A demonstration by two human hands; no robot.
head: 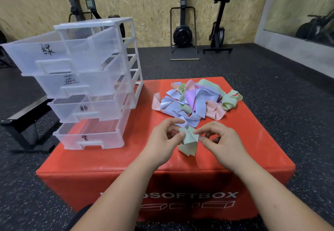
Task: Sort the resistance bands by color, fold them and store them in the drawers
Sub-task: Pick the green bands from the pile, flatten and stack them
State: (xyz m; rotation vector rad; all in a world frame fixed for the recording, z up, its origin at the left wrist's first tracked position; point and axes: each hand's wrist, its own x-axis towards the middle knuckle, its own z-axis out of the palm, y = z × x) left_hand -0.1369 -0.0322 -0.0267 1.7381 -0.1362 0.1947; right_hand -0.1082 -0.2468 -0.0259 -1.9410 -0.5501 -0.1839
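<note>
A light green resistance band [188, 141] hangs folded between both hands above the red soft box [108, 158]. My left hand [163, 137] pinches its upper left edge and my right hand [219, 139] pinches its right edge. Behind them lies a tangled pile of bands [195, 98] in blue, pink, purple and green. On the box's left side stands a clear plastic drawer unit [86, 86] with several labelled drawers, all pulled out; the top drawer [45, 57] sticks out farthest.
The red box sits on a dark speckled gym floor [271, 95]. A black bench [23, 120] stands at the left. Exercise machines [183, 31] line the wooden wall at the back, and a mirror [307, 13] is at the right.
</note>
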